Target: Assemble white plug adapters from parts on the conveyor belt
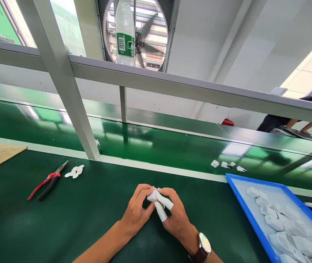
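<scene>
Both hands meet on one small white plastic part (152, 195), pinched between them just above the dark green mat-covered worktop (62, 223), close to its near edge, roughly mid-width. Left hand (137, 212) curls round the part from the left, fingers closed on it. Right hand (175, 215) grips from the right with white rubber finger cots (161, 206) on two fingertips; brown-strap wristwatch (203, 248) on that wrist. Most of the part is hidden by the fingers, so its shape is unclear.

Judgement: a fit or press between the hands. To do it well, keep the part square, push with the cot-covered tips so it doesn't slip, and hold both wrists low over the mat.

Blue plastic tray (243, 199) at the right edge, full of white plastic housings (279, 223). Red-handled pliers (47, 181) toward the left, just beside a little heap of white plastic bits (75, 171). Beyond the far edge, a glossy green conveyor belt (158, 146) carries a few white plug parts (225, 165). Clear water bottle (124, 33) on the grey frame rail above. Another person's arm (295, 122) far right.
</scene>
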`<state>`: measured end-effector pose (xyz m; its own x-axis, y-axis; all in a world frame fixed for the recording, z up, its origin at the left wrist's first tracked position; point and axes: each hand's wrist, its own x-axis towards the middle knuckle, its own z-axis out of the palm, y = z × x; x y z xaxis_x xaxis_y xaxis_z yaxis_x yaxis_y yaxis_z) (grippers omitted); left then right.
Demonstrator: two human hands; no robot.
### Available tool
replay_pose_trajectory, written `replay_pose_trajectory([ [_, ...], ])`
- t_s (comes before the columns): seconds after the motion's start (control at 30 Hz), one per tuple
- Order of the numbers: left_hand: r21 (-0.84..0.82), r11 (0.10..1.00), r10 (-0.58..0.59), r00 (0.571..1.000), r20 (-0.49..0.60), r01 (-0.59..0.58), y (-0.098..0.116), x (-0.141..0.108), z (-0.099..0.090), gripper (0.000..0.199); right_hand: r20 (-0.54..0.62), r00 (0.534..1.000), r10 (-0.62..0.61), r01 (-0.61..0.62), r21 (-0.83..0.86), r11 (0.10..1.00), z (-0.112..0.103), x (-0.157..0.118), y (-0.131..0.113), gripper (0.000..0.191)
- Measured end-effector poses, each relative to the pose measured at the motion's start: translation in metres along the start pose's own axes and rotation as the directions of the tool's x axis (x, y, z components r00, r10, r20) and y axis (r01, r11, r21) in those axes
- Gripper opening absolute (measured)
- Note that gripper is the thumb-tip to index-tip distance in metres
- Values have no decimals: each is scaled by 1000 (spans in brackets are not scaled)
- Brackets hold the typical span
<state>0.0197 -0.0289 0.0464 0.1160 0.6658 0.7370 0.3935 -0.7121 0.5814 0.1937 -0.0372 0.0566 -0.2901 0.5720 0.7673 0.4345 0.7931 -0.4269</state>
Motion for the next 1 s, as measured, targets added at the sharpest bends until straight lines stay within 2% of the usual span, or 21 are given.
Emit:
replay_pose_trajectory([
  [0.1, -21, 1000, -5, 1000, 14, 5, 0, 0, 2, 29, 23, 994, 107, -108, 73, 991, -1, -3, 1, 49],
  [0.17, -31, 999, -8, 1000, 15, 8, 1, 0, 2, 28, 48, 990, 135, -138, 63, 988, -1, -4, 0, 45],
  [0.23, -37, 999, -14, 1000, 14, 14, 1, 0, 1, 27, 59, 992, 114, -116, 21, 993, -2, -2, -1, 43],
  [0.43, -30, 999, -26, 1000, 7, 26, 2, -1, -1, 27, 102, 994, -31, 48, -171, 984, -3, 7, -5, 40],
  [0.6, -51, 999, -14, 1000, 19, 15, -1, 1, 0, 28, 53, 998, -22, 31, -171, 985, -3, 3, -3, 42],
  [0.7, -55, 998, -21, 1000, 15, 21, -2, 1, 2, 28, 70, 997, 19, -9, -138, 990, -3, 0, -2, 42],
  [1.0, -40, 999, -23, 999, 25, 24, 1, -1, 0, 26, 35, 998, -53, 60, -227, 972, -1, 1, -5, 39],
])
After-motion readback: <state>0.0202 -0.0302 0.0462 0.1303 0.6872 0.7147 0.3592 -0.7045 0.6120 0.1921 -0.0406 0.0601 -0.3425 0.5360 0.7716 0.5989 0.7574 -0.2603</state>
